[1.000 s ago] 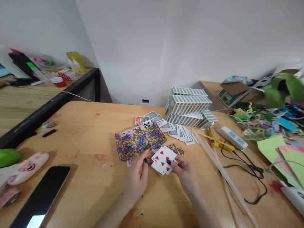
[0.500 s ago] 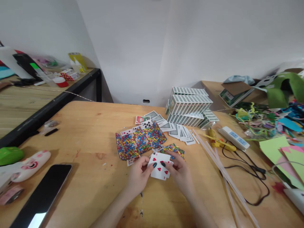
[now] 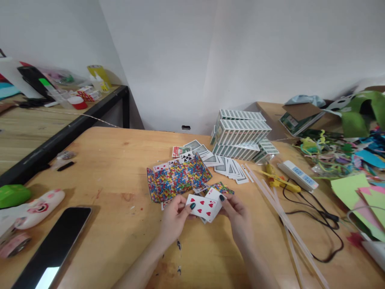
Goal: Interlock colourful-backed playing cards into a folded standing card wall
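Two overlapping playing cards with red hearts are held over the table in front of me. My left hand [image 3: 177, 214] pinches the left end of the six of hearts [image 3: 200, 205], which lies in front. My right hand [image 3: 236, 210] grips the right edge of the ace [image 3: 214, 194] behind it. A corner of another card shows below them. Just beyond the hands stands a folded panel with a multicoloured pattern [image 3: 177, 180], with playing cards [image 3: 186, 156] along its back edge. A smaller piece of the same pattern [image 3: 221, 187] lies behind the held cards, partly hidden.
Face-down cards [image 3: 231, 168] spread out before stacked striped card boxes [image 3: 243, 132]. To the right lie clear glue sticks [image 3: 285, 218], a yellow glue gun [image 3: 279, 179] and a power strip [image 3: 297, 175] with black cable. A phone [image 3: 54, 247] and a white patterned object [image 3: 42, 208] are at left.
The heart cards have turned and fanned apart: the six now lies sideways in front, with the ace showing behind. My right hand has shifted slightly right, holding the ace's edge.
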Demonstrator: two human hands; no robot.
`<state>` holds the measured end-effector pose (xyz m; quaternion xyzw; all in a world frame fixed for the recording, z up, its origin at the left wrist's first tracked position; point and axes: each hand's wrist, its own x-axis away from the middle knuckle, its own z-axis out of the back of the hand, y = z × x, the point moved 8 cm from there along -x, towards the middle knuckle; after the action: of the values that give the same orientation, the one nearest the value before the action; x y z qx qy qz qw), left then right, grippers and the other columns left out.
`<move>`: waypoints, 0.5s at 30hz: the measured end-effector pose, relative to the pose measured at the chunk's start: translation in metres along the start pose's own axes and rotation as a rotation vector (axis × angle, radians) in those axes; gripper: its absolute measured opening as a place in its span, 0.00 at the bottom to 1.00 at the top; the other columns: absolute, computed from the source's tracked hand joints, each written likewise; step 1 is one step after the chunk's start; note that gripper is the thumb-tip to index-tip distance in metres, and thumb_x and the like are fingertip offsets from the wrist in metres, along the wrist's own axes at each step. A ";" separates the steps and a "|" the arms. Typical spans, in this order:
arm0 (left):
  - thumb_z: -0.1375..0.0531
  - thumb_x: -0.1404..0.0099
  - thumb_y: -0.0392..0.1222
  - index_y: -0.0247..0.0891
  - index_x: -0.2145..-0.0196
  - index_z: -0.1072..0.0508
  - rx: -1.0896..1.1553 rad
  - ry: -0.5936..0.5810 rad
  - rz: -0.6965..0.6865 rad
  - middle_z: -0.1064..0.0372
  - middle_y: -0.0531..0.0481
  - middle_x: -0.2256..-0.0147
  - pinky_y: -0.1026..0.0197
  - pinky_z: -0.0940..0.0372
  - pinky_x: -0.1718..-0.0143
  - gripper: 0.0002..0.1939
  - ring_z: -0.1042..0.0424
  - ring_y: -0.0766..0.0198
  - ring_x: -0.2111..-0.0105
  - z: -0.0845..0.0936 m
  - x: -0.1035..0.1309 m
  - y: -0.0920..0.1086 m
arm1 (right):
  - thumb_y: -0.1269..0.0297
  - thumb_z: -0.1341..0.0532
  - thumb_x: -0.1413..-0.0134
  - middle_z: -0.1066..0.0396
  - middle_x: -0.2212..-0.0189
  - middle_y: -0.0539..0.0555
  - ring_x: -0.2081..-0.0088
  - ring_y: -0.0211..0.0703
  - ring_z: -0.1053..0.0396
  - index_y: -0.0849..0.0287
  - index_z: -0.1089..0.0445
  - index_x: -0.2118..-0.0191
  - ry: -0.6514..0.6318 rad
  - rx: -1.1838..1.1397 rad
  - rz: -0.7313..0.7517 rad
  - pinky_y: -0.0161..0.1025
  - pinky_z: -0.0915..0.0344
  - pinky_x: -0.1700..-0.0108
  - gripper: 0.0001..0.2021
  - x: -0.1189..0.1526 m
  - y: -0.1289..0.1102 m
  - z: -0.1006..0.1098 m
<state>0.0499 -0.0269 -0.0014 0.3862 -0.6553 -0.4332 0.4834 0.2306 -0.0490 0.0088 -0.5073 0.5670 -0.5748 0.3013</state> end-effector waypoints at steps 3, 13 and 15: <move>0.40 0.47 0.46 0.38 0.74 0.41 0.071 0.033 0.024 0.31 0.53 0.74 0.61 0.34 0.73 0.12 0.29 0.63 0.74 0.002 0.001 0.004 | 0.53 0.36 0.58 0.32 0.75 0.50 0.77 0.36 0.37 0.59 0.31 0.69 0.142 -0.027 0.049 0.33 0.38 0.77 0.15 -0.005 -0.003 0.020; 0.38 0.52 0.37 0.40 0.59 0.41 0.148 0.134 -0.039 0.30 0.55 0.72 0.65 0.36 0.70 0.22 0.30 0.65 0.71 0.004 0.005 0.014 | 0.60 0.33 0.62 0.31 0.67 0.50 0.68 0.41 0.31 0.54 0.35 0.59 0.150 -0.242 0.077 0.40 0.30 0.67 0.20 -0.004 -0.008 0.016; 0.39 0.51 0.39 0.38 0.56 0.38 0.140 0.108 -0.027 0.28 0.50 0.68 0.62 0.35 0.65 0.23 0.29 0.62 0.67 0.003 0.004 0.013 | 0.60 0.33 0.60 0.31 0.63 0.51 0.62 0.44 0.31 0.52 0.36 0.55 0.089 -0.224 0.069 0.42 0.29 0.65 0.22 -0.002 -0.008 0.007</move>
<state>0.0446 -0.0253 0.0111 0.4506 -0.6517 -0.3713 0.4841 0.2398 -0.0487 0.0148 -0.4921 0.6576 -0.5190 0.2368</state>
